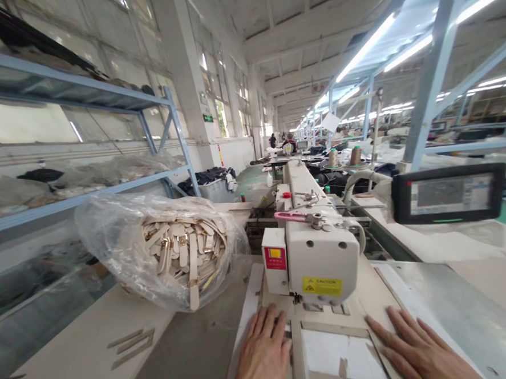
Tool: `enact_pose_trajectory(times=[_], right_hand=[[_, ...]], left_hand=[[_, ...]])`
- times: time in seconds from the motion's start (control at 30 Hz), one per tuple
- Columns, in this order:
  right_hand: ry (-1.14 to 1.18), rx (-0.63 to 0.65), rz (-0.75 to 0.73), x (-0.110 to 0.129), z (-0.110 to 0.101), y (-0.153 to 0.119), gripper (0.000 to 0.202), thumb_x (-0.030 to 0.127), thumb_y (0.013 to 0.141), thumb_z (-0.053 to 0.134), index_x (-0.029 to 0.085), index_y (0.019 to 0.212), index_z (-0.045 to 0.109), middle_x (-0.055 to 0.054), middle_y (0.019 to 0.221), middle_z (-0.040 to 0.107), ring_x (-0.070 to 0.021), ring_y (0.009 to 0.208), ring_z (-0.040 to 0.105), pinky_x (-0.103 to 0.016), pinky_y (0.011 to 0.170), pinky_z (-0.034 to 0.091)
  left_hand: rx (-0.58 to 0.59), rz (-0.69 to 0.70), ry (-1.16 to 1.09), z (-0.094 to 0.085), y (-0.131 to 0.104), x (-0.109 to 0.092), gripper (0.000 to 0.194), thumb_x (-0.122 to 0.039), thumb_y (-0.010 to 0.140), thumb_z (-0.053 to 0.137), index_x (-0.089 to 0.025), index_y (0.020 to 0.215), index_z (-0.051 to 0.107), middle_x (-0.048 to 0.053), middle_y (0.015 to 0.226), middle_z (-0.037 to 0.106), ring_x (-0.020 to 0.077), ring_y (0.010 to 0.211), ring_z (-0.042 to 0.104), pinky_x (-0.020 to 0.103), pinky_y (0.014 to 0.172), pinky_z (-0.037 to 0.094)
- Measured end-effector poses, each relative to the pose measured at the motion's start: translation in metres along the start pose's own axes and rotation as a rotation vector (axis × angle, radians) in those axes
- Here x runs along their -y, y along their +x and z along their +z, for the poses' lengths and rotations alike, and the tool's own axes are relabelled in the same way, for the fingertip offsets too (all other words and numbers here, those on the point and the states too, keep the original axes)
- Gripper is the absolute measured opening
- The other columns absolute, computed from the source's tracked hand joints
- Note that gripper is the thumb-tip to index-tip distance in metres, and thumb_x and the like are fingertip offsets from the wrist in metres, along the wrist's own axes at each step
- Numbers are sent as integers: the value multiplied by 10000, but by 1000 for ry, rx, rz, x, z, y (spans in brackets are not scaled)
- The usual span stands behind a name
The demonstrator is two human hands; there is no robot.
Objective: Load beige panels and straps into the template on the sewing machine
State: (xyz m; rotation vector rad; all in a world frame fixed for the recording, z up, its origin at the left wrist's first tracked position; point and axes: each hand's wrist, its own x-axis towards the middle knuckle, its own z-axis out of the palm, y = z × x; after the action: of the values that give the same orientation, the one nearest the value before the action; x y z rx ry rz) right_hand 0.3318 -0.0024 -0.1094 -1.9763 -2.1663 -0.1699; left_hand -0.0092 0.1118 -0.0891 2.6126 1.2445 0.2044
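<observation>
My left hand [265, 349] lies flat, palm down, on the left side of a template plate [298, 352] below the sewing machine head [323, 259]. Its fingers are stretched forward, slightly apart. On the plate's right side rests my right hand [414, 342], palm down with fingers spread. Neither hand holds anything. Between them a white panel [340, 353] shows in the plate's opening, with a small beige scrap on it. To the left, an open clear plastic bag [119, 249] is full of beige straps [192, 267] with gold-coloured metal pieces.
Several thin strips [131, 345] lie on the table at the left. A control screen [450, 194] stands at the right. Pink-handled snips [289, 216] rest on the machine. Blue shelving [79, 91] holds bagged material; thread cones [355, 156] and a distant person [273, 141] are beyond.
</observation>
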Motion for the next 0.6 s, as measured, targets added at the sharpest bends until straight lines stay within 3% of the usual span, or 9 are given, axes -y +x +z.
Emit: enact_pose_trajectory(times=[0.07,0.13,0.43,0.6], right_hand=[[-57,168,-36,5,-7,1,524,461,1022,268,259,1489,395,-89,1514,356,-372,1401,311,-626,1083,393],[-81,255,-36,9,-11,1,561,442,1031,196,185,1506,349,-98,1541,273,-365,1415,280,-597,1092,399],[-120,230,-25,14,-16,4,587,466,1028,197,160,1489,396,-127,1519,303,-378,1388,329,-569,1057,454],[-122,267,-7,18,-20,6,594,469,1031,186,145,1498,360,-128,1526,266,-383,1402,287,-604,1066,432]], left_hand=[[23,45,-14,-4,1,-1,531,-255,993,431,-130,1510,426,138,1590,368,298,1479,337,502,1243,308],[34,81,-1,-7,3,0,536,-243,992,432,-94,1507,417,155,1581,372,305,1470,352,506,1230,337],[102,58,43,-8,7,3,562,-215,983,378,-162,1543,365,120,1615,326,281,1491,313,516,1244,299],[10,32,-11,-7,7,3,512,-232,973,433,-260,1482,486,90,1567,448,276,1447,403,496,1246,302]])
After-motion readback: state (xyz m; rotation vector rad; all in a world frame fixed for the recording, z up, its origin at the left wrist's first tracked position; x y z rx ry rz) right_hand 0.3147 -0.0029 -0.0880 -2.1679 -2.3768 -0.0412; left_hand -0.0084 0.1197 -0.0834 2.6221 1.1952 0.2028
